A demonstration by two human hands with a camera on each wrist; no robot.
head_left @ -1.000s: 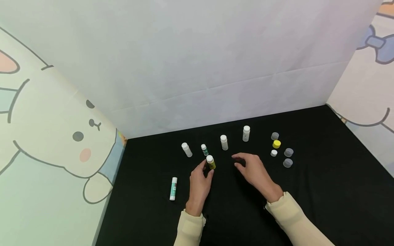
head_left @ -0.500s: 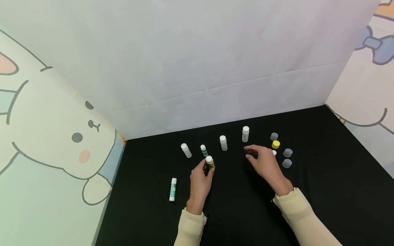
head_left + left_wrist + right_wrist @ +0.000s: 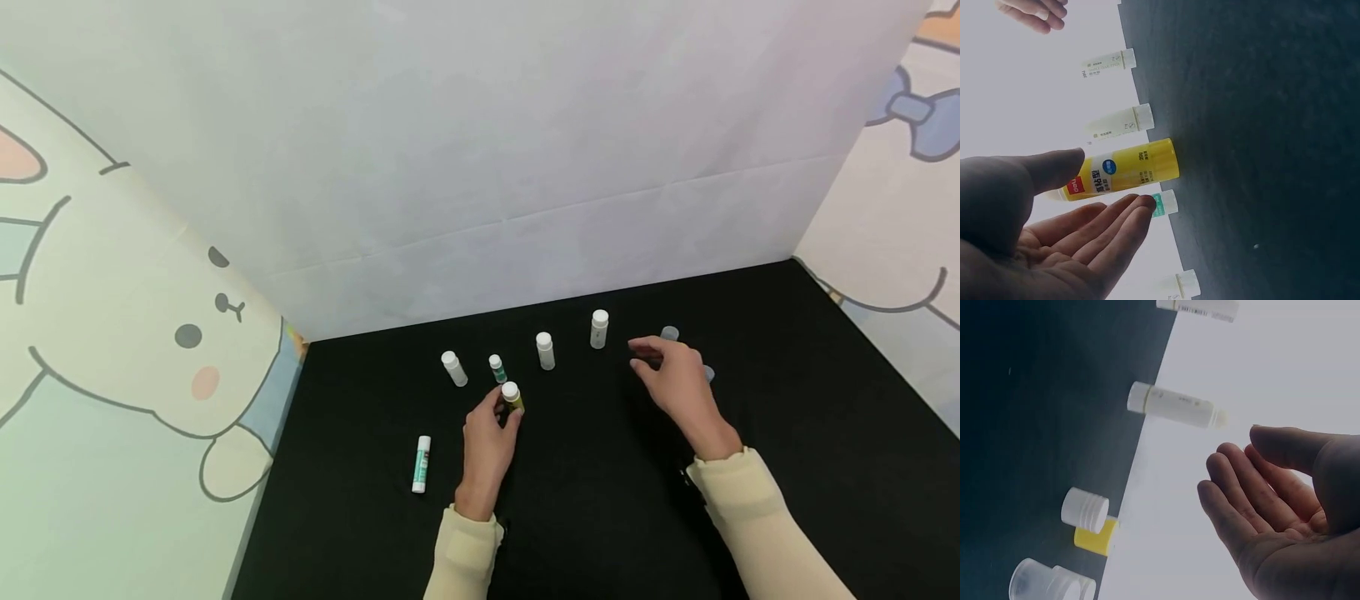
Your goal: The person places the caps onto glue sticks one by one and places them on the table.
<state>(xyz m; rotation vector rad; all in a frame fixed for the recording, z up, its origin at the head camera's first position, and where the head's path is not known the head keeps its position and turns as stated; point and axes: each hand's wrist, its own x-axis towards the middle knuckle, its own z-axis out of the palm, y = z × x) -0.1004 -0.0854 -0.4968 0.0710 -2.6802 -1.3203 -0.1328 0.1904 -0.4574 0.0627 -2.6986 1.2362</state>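
Note:
My left hand (image 3: 485, 454) pinches a yellow glue stick (image 3: 512, 397) between thumb and fingers. In the left wrist view the yellow glue stick (image 3: 1132, 169) is upright, its yellow base toward the dark cloth and its label facing the camera. My right hand (image 3: 681, 393) holds nothing and has loosely bent fingers. It is over the group of loose caps, hiding most of them in the head view. From the right wrist, a white cap (image 3: 1085, 509), a yellow cap (image 3: 1096, 537) and a clear cap (image 3: 1035, 581) show.
Behind my hands stand white glue sticks (image 3: 454, 368), (image 3: 545, 352), (image 3: 598, 330) and a small green one (image 3: 498, 369). Another green-and-white glue stick (image 3: 422, 464) lies at the left. Black cloth (image 3: 585, 517) covers the table; a pale curtain (image 3: 525, 167) rises behind it.
My right hand has moved rightward from beside the yellow glue stick to over the caps, covering several of them. My left hand stays almost in place at the yellow glue stick.

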